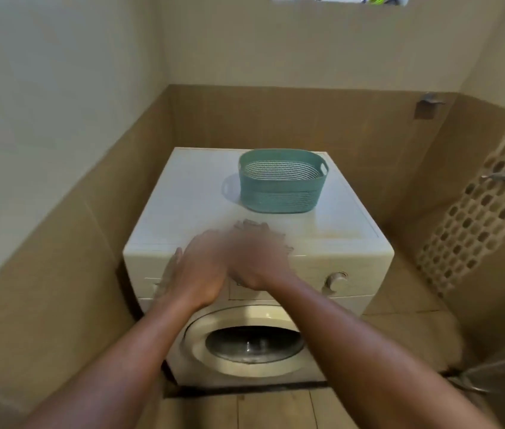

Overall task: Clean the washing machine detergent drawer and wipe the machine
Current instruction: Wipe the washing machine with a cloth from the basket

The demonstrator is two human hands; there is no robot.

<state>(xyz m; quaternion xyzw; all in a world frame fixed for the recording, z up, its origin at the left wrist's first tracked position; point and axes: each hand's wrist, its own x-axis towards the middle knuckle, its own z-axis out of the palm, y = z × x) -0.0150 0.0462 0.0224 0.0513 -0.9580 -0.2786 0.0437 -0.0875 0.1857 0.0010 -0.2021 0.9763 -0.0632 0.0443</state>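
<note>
teal basket (279, 197) atop washing machine (189, 193)

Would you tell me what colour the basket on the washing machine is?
Teal basket, seen in the head view.

White front-loading washing machine (189, 193) stands upright against the tan-tiled wall (276, 119); its round glass porthole door (254, 345) is closed; white detergent drawer (149, 285) sits flush at the front panel's upper left, partly hidden.
</note>
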